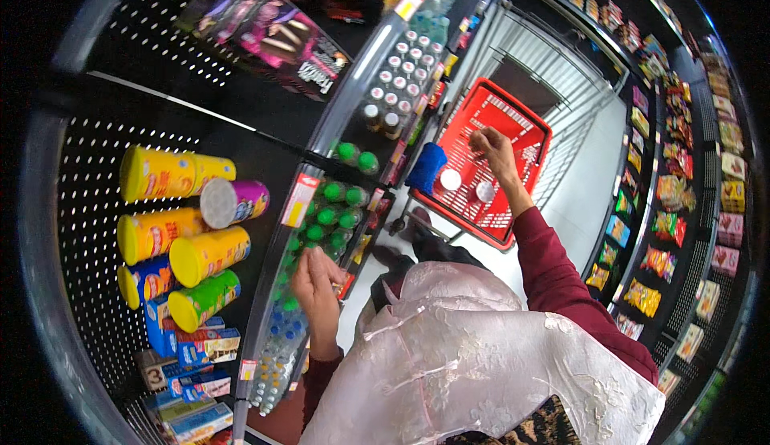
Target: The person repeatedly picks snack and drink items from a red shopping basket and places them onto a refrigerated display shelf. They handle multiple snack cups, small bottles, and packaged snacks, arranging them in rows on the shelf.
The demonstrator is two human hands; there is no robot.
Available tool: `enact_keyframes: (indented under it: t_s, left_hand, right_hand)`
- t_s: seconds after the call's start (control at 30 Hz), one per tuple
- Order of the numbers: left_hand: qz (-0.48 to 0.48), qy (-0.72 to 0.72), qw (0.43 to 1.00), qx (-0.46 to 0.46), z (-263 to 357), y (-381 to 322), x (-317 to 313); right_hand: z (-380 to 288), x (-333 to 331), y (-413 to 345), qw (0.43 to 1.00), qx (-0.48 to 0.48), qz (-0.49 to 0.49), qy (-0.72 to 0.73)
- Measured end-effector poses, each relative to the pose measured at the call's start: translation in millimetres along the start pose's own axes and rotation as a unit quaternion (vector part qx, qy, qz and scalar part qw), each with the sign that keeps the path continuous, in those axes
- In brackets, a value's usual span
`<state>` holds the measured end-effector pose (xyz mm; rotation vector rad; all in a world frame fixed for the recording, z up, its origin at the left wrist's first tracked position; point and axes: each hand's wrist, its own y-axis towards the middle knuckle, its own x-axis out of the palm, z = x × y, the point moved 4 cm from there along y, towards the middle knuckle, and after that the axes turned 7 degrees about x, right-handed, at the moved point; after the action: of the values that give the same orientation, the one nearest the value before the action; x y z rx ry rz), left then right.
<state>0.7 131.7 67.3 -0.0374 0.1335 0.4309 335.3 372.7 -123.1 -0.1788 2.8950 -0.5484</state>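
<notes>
My right hand [495, 151] hangs over a red plastic shopping basket [544, 150], its fingers bent. Whether it holds anything small is unclear. Inside the basket two round white tops [450, 180] face up, and a blue cloth-like item [426, 169] lies at its left side. My left hand [316, 288] has its fingers drawn together, with nothing visible in them. It appears in front of green-capped bottles [325, 216] on the left shelf; contact cannot be made out.
Yellow-lidded snack canisters [210, 255] and small boxes [207, 345] fill the upper left shelf. White-capped bottles [398, 81] stand farther along. Snack packets [643, 296] line the right shelves [652, 216]. A caster wheel [394, 226] shows under the basket, near dark shoes [415, 225].
</notes>
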Motion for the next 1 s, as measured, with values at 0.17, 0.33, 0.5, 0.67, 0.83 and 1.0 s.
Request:
enact_keyframes:
  t_s: [0.17,0.33,0.5,0.67,0.83,1.0]
  left_hand:
    - [-0.114,-0.007,0.993,0.008,47.6,18.0,22.0]
    - [-0.216,-0.278,0.923,0.152,136.9,41.0,47.5]
    - [-0.417,-0.406,0.807,0.097,215.3,62.8,35.9]
    - [-0.395,-0.422,0.81,0.097,214.8,66.9,47.2]
    - [-0.295,-0.508,0.8,0.126,200.5,67.1,63.4]
    - [-0.357,-0.441,0.821,0.057,200.4,74.9,51.8]
  right_hand:
    - [111.9,-59.6,-26.5,0.981,0.155,0.109,-0.042]
    - [180.0,-64.3,-50.2,0.95,0.236,0.095,-0.18]
    - [211.1,-45.4,-56.4,0.93,0.153,0.059,-0.33]
    - [226.5,-9.9,-34.1,0.927,0.083,0.005,-0.365]
    - [217.8,30.2,-9.1,0.921,0.066,-0.028,-0.383]
    - [213.1,57.7,10.8,0.891,0.065,-0.028,-0.449]
